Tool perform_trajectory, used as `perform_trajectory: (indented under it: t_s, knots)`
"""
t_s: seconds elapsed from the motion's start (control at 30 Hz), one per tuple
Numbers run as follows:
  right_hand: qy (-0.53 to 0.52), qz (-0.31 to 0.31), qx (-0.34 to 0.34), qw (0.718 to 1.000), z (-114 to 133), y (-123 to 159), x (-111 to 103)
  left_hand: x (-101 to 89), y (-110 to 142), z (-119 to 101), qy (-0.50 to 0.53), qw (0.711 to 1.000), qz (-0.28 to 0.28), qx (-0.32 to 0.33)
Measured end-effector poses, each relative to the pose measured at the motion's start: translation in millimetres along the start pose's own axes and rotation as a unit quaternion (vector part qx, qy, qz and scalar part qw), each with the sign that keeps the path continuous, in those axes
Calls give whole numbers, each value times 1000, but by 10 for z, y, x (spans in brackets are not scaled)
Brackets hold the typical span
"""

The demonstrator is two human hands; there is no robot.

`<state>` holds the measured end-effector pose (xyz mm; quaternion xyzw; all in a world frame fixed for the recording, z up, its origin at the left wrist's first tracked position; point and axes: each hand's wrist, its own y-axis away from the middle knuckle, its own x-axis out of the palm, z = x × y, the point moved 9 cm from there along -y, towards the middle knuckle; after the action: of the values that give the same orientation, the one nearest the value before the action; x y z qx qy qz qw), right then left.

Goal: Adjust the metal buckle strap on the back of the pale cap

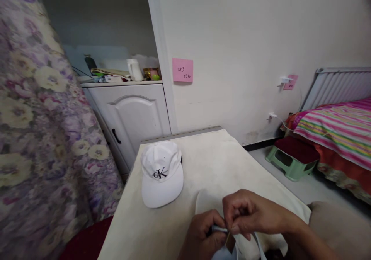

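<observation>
One table [208, 155], pale-covered, bearing the work. One white cap [162, 192], dark lettering on its front, set crown up toward the far left — probably to leave the near side free. One pale soft article [203, 202], perhaps a second cap, partly hidden beneath the hands, kept close apparently for easy reach. One right hand [255, 211], thumb and fingertips pinched together; what lies between them cannot be told. One left hand [206, 231], closed on a light blue band [218, 228] — likely to steady it. One brown tab [230, 243], smallest, at the band's end, just below the right fingertips.
</observation>
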<state>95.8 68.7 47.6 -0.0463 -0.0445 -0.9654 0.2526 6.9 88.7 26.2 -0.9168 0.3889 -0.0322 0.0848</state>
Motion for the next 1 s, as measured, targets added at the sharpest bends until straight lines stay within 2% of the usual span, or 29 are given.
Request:
perform_trajectory:
  t_s: [0.23, 0.47, 0.67, 0.77, 1.0]
  knots:
    - [13, -48, -26, 998, 42, 60, -50, -53, -30, 76, 79, 995, -19, -59]
    - [5, -88, -60, 994, -10, 113, -93, -22, -5, 119, 86, 992, 4, -94]
    - [-11, -59, -39, 997, -14, 61, -44, 68, 16, 143, 122, 985, 41, -111]
    - [-27, -49, -36, 998, -2, 31, -19, 54, 14, 189, 131, 983, 31, -123]
    - [-32, -95, -34, 994, -184, 46, -125, -69, 12, 286, 114, 984, 4, -133]
